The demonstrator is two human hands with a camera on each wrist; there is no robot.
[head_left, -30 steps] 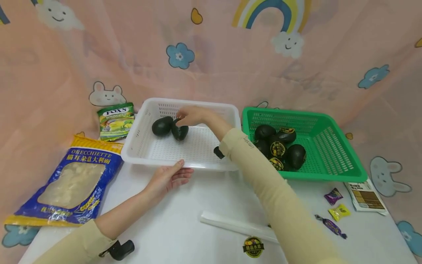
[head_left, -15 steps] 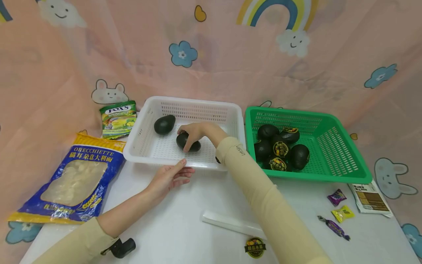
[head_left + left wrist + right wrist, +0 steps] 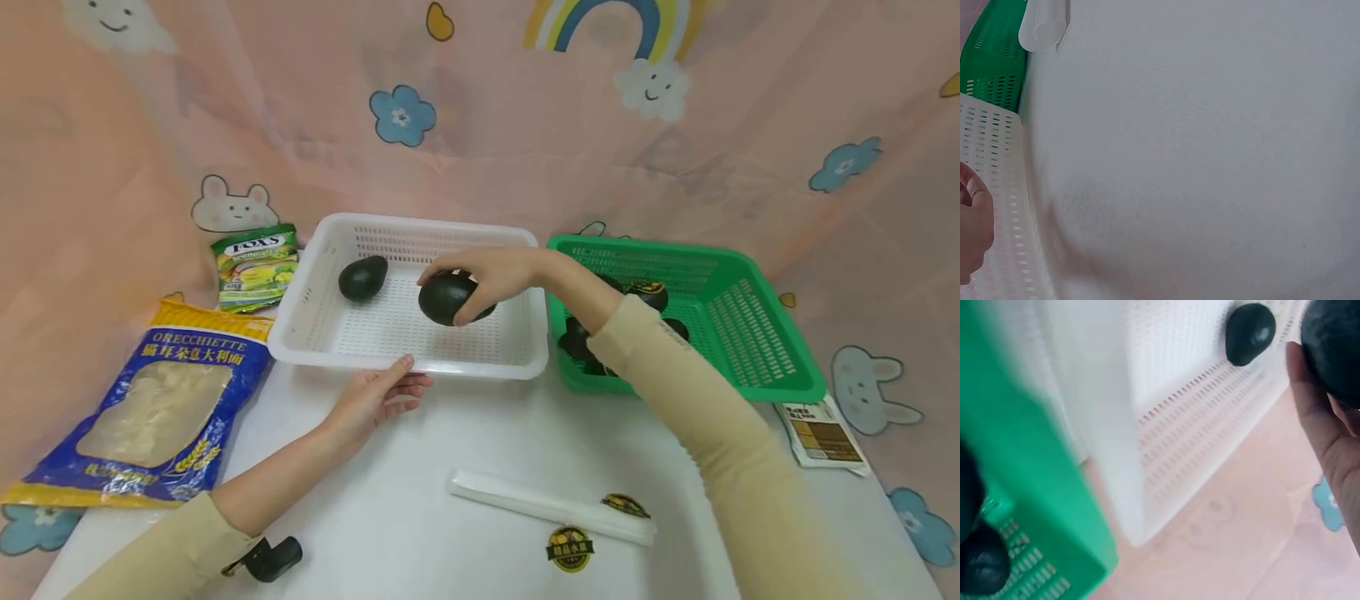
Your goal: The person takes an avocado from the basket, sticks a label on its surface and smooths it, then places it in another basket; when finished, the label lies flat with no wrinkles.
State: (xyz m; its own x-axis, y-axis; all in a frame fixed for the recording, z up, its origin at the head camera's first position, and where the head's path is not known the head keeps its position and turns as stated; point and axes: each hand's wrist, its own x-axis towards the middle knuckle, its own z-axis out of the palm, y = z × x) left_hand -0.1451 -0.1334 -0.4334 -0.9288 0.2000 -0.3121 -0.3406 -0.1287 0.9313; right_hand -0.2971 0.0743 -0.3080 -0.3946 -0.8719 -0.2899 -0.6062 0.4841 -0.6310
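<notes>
In the head view my right hand (image 3: 502,275) grips a dark avocado (image 3: 446,298), fingers over its far side and thumb on its near side. It is held above the white plastic basket (image 3: 360,350). The right wrist view shows this held avocado (image 3: 1338,350) apart from the basket floor. A second avocado (image 3: 363,278) lies in the basket's left part. My left hand (image 3: 371,400) holds the basket's near rim, thumb on top and fingers below it outside. Only a part of the left hand (image 3: 972,225) appears in the left wrist view, beside the basket wall.
A green basket (image 3: 780,333) with several avocados stands to the right, partly behind my right arm. An orecchiette bag (image 3: 157,408) and a Fox's candy bag (image 3: 257,268) lie left. A white roll (image 3: 547,506) and round stickers (image 3: 570,548) lie in front; a brown-white packet (image 3: 821,435) lies right.
My right hand has picked up one avocado from beside the other and brought it right and upward. The right forearm has swung right, over the green basket's near left part. My left hand stays at the rim.
</notes>
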